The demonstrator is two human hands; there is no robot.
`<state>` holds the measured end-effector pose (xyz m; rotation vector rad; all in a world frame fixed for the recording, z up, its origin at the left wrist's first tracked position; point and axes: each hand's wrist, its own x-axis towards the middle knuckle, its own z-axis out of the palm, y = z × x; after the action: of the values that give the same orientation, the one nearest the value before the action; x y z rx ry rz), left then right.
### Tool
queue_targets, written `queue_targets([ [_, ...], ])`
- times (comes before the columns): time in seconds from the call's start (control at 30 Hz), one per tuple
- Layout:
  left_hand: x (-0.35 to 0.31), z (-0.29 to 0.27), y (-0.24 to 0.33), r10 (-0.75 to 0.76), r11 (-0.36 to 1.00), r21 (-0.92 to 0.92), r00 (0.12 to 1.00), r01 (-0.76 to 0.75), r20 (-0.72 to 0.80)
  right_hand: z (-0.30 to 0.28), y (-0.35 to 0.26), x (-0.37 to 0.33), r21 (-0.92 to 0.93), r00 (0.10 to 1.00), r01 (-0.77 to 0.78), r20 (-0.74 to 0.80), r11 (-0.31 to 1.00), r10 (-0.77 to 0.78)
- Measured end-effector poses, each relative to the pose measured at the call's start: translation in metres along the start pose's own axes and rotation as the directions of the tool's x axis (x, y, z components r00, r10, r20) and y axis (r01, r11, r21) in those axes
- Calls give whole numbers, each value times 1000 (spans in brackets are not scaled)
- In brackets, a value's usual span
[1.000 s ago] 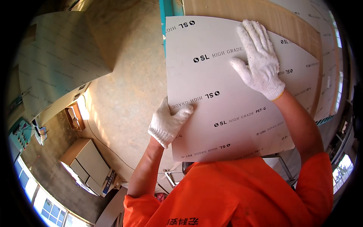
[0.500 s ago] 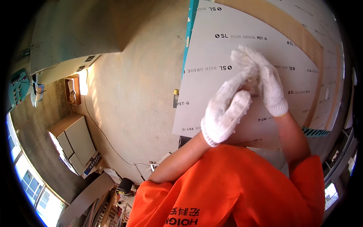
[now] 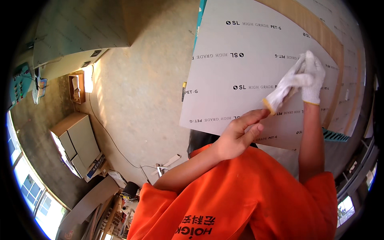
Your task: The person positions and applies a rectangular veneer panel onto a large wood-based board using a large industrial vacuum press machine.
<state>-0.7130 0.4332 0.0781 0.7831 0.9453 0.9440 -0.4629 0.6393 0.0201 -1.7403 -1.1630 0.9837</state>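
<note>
My right hand [image 3: 313, 78] wears a white knit glove and is closed on the finger end of a second white knit glove [image 3: 282, 92]. That loose glove hangs slanting, its yellow-edged cuff toward my left hand. Bare now, my left hand [image 3: 239, 134] has its fingers stretched out and its thumb apart. Its fingertips lie right by the cuff; whether they still touch it I cannot tell. Under both hands spreads a large pale sheet panel [image 3: 216, 96] covered with printed film.
A brown wooden board [image 3: 326, 36] and further film-covered panels lie at the right. Teal supports [image 3: 336, 136] show under the stack. On the floor at left stand a grey-fronted cabinet [image 3: 84, 140] and a wooden box [image 3: 77, 88]. A black cable [image 3: 107, 138] crosses the floor.
The glove has come off my left hand, which has drawn back toward me. My right hand has moved to the right with the loose glove in it.
</note>
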Motion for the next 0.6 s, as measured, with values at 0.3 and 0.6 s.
queue_targets([
  [0.3, 41, -114, 27, 531, 549, 829, 723, 103, -442, -206, 8, 64, 20, 925, -35, -379, 999, 40],
  [0.6, 158, -173, 44, 565, 304, 931, 750, 200, -346, -176, 15, 2, -755, 836, 335, -38, 564, -547],
])
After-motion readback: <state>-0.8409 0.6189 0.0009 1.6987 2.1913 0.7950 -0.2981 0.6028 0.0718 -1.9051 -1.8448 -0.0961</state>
